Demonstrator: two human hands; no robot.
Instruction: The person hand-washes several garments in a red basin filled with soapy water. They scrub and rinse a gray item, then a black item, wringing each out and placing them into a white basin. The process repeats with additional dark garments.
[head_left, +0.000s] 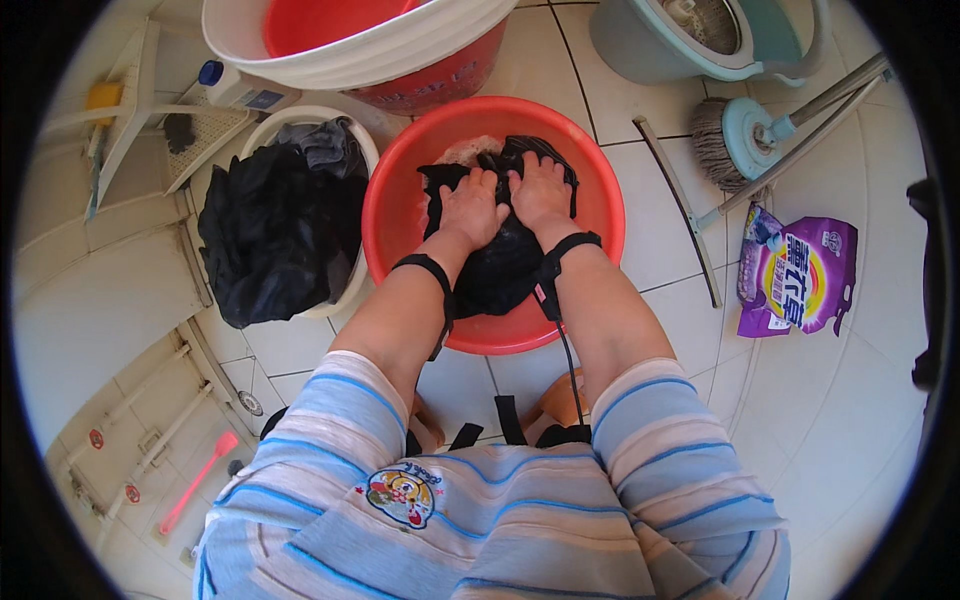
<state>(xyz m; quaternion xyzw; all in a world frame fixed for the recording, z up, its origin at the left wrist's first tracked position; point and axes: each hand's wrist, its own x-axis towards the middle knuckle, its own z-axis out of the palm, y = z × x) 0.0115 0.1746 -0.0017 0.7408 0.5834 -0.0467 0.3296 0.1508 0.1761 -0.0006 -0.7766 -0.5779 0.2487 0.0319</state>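
Observation:
A red plastic basin (517, 339) stands on the floor before me, with a wet black garment (491, 274) spread over its bottom. My left hand (472, 208) presses flat on the cloth, its thumb pointing towards the other hand. Close beside it, my right hand (540, 193) lies on the upper part of the garment with its fingers spread. Neither hand grips the fabric visibly. Whitish suds (466, 152) show behind the cloth at the basin's far side. Black straps circle both wrists, and a cable hangs from the right one.
Left of the basin, dark clothes (274, 232) overfill a white tub (365, 142). Behind stands a large white-rimmed bucket (330, 66). A mop bucket (630, 45), a mop head (716, 146), a floor squeegee (679, 214) and a purple detergent bag (832, 259) are on the right.

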